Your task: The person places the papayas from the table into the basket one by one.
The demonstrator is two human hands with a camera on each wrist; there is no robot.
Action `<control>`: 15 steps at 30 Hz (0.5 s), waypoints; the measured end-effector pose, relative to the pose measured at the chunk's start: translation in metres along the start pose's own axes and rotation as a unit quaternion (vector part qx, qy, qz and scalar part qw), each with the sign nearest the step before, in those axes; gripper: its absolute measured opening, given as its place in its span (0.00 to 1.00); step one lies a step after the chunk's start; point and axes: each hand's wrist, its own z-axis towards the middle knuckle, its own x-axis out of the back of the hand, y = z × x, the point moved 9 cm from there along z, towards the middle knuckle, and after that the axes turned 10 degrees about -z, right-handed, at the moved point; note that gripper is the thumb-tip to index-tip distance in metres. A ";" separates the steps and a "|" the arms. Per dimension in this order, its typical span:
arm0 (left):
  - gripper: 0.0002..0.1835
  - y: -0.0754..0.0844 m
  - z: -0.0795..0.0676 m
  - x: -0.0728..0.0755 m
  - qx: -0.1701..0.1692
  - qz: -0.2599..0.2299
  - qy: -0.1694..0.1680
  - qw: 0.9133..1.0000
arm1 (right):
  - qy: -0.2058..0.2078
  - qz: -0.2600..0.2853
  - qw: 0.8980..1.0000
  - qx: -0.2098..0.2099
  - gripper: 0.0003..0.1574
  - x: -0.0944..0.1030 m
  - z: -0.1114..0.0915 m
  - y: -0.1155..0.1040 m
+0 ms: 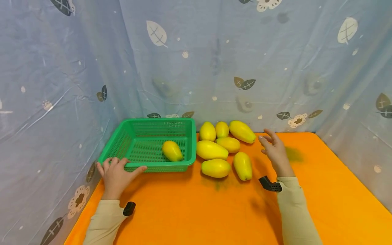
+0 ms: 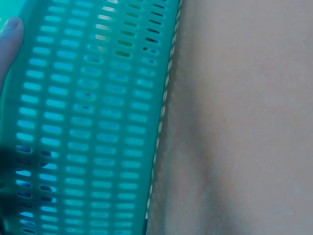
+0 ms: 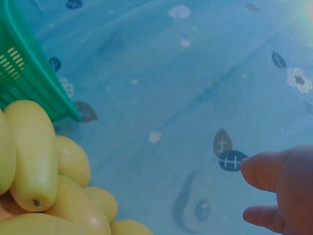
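My left hand (image 1: 115, 177) grips the front left corner of a green plastic basket (image 1: 166, 164), its fingers over the rim and the thumb stretched along the front edge. In the left wrist view the thumb (image 2: 11, 36) lies at the rim, above the slotted wall. One yellow papaya (image 1: 172, 151) lies inside the basket, towards the right. My right hand (image 1: 275, 153) is raised with spread, slightly bent fingers and holds nothing. Nearest to it is the long papaya (image 1: 242, 131) at the back right of a group of several papayas (image 1: 215, 168) beside the basket.
An orange cloth (image 1: 196, 211) covers the table. Blue patterned curtains (image 1: 214, 68) close off the back and both sides. The basket stands near the left curtain, and the farthest papayas lie close to the back one.
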 end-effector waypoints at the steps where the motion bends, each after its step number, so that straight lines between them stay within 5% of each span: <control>1: 0.45 0.000 0.000 0.000 0.000 0.000 0.000 1.000 | -0.005 0.001 1.000 -0.002 0.44 0.000 0.001 0.002; 8: 0.45 0.001 0.001 -0.001 0.003 -0.003 -0.005 1.000 | -0.070 -0.047 0.996 -0.009 0.47 -0.018 0.005 0.011; 15: 0.45 0.000 0.002 0.000 0.005 0.006 -0.002 1.000 | -0.155 -0.127 0.979 -0.032 0.50 -0.046 0.006 0.023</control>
